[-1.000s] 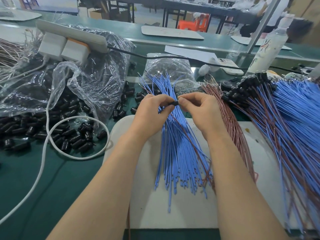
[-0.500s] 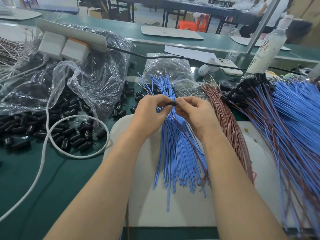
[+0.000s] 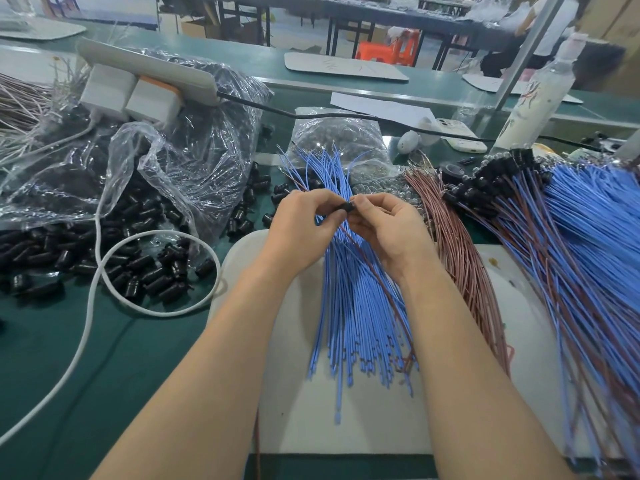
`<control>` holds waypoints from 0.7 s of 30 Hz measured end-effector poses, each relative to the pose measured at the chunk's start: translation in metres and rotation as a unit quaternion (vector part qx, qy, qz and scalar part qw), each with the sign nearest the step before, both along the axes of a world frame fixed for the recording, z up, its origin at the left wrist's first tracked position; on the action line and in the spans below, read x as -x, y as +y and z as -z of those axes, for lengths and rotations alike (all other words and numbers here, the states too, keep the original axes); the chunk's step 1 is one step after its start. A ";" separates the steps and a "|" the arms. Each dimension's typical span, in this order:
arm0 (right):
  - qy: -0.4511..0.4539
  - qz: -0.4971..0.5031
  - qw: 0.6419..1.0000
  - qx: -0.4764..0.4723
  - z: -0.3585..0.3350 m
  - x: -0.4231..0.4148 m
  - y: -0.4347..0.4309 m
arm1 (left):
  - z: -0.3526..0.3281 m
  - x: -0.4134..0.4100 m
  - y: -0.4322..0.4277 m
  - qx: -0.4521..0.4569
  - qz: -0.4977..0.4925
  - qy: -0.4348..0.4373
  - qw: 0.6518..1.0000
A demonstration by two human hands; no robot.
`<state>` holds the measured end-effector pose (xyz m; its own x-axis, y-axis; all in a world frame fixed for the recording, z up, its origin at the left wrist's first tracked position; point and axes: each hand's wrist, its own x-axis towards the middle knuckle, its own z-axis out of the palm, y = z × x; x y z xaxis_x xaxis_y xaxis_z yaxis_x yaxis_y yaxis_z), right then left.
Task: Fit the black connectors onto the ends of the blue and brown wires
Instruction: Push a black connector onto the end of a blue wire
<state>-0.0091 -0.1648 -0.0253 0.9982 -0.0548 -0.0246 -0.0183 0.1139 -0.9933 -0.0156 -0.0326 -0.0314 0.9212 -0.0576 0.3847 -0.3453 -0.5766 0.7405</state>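
Blue wires (image 3: 356, 306) fan across the white mat (image 3: 287, 393), cut ends nearest. Above them the hands are together: left hand (image 3: 304, 226) pinches a black connector (image 3: 346, 206), right hand (image 3: 388, 230) pinches its right end, where one brown wire (image 3: 377, 278) seems to enter. Step looks like seating the wire; next needs a straight push along the connector's axis. It lies roughly left-right, opening hidden. Loose connectors (image 3: 138, 268) far left.

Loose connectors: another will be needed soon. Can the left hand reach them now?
Probably, once freed: the left hand pinches a connector, but the loose connectors lie uncovered to its left, only a white cable looping among them.
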 end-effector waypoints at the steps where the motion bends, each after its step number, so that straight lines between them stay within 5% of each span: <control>1: 0.004 -0.002 1.000 -0.006 0.000 0.000 0.000 | 0.000 0.000 0.000 -0.002 -0.001 0.000 1.000; 8: 0.016 -0.002 1.000 -0.026 -0.002 -0.001 0.000 | -0.001 0.000 0.000 0.001 0.005 0.003 1.000; 16: -0.035 -0.032 0.993 0.110 0.000 -0.001 -0.004 | 0.001 -0.001 0.001 0.037 0.018 0.039 0.998; 21: -0.019 -0.062 0.996 0.065 0.000 -0.001 -0.012 | -0.004 0.000 0.004 0.066 0.061 0.075 0.993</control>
